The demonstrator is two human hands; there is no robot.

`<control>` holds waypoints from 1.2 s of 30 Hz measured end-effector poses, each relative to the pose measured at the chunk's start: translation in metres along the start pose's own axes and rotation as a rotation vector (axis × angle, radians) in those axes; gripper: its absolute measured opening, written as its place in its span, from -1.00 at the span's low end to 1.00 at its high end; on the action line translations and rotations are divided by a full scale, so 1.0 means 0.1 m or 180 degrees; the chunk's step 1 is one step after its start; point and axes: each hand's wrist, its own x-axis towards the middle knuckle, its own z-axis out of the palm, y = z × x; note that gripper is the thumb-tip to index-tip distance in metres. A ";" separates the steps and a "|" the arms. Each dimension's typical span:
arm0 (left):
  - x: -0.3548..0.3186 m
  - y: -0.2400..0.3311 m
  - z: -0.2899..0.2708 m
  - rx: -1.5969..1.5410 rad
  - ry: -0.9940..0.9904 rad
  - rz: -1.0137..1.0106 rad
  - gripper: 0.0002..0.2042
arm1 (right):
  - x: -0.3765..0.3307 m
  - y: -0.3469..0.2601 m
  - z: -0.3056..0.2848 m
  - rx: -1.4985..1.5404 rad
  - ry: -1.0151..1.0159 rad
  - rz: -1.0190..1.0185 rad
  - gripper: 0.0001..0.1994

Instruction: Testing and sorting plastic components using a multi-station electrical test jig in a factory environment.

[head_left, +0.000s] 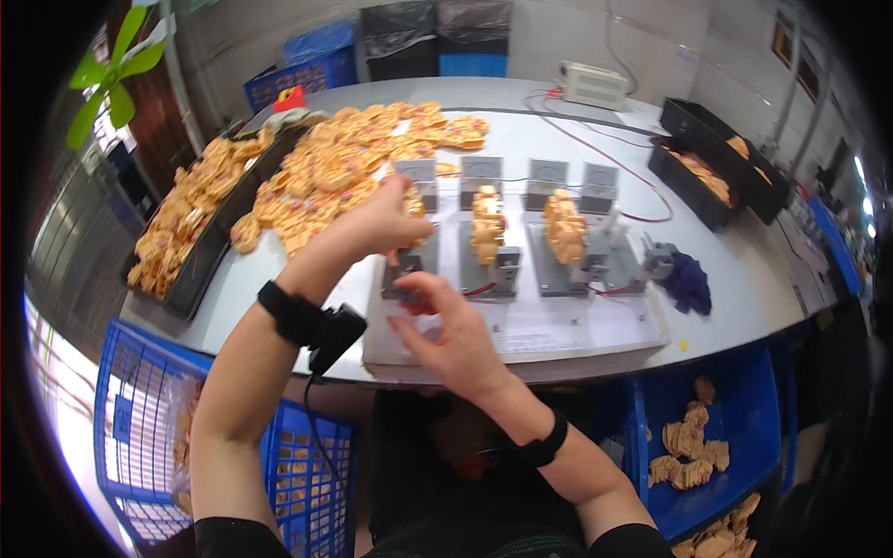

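- At the lower left of the frame stands a blue mesh crate [139, 409] below the table edge, with some tan pieces inside; at the lower right a blue bin [735, 391] holds a loose heap of the same tan pieces.
- The right hand [446, 330], low centre, has its fingers curled at the front clamp of the leftmost grey fixture [409, 270]; I cannot tell whether they pinch anything.
- The left hand [381, 219] just above it is closed on an orange-tan piece [414, 203] over that same fixture.
- Three grey fixtures sit side by side on a white board [558, 325]; the middle one [488, 260] and the right one [581, 260] each carry a stack of pieces. Four small meters [507, 177] stand behind them.
- A dark blue cloth [688, 284] lies right of the board, near the table's curved front edge.
- Centre left, a big loose pile of orange pieces [353, 163] spreads across the table, touching a long black tray [200, 270] full of more.
- Upper right, two black trays [712, 158] hold a few pieces; bare tabletop lies between them and the board.
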 end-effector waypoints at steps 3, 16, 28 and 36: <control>0.04 0.09 0.06 0.0244 0.0376 0.0245 -0.32 | 0.01 0.06 -0.06 -0.0036 0.0008 -0.0101 -0.56; -1.29 0.83 1.07 -0.0113 -0.1053 0.1911 -0.39 | -1.21 -0.31 -1.46 0.2360 0.0252 0.1618 -0.19; -1.57 0.55 0.98 0.0031 -0.0862 0.1700 -0.39 | -3.72 -0.55 -5.35 -0.0289 0.4471 0.0945 -0.79; -1.47 0.17 0.74 0.0180 0.0099 0.1585 -0.61 | -3.26 -0.36 -5.19 -0.0822 0.4171 0.1332 -0.64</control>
